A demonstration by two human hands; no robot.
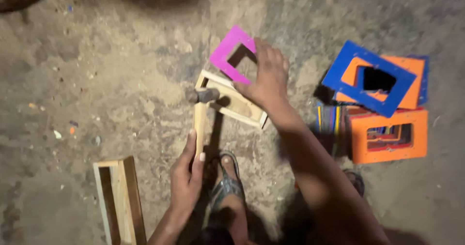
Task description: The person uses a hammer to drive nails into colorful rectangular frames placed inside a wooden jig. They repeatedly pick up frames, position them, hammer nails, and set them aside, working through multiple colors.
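Two hands busy: my left hand [186, 177] grips hammer [200, 114] mid-frame; right hand [266, 78] pins magenta frame [231, 53] against wooden frame [232, 102], steadying it.

A dusty, bare earthen floor [121, 80] carries a small pale wooden frame [232, 102], another wooden frame [118, 199], and stacked blue and orange rectangular frames [382, 104].

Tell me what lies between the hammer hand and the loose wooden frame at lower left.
Only bare dirt floor separates the left hand from the wooden frame, as the head view shows.
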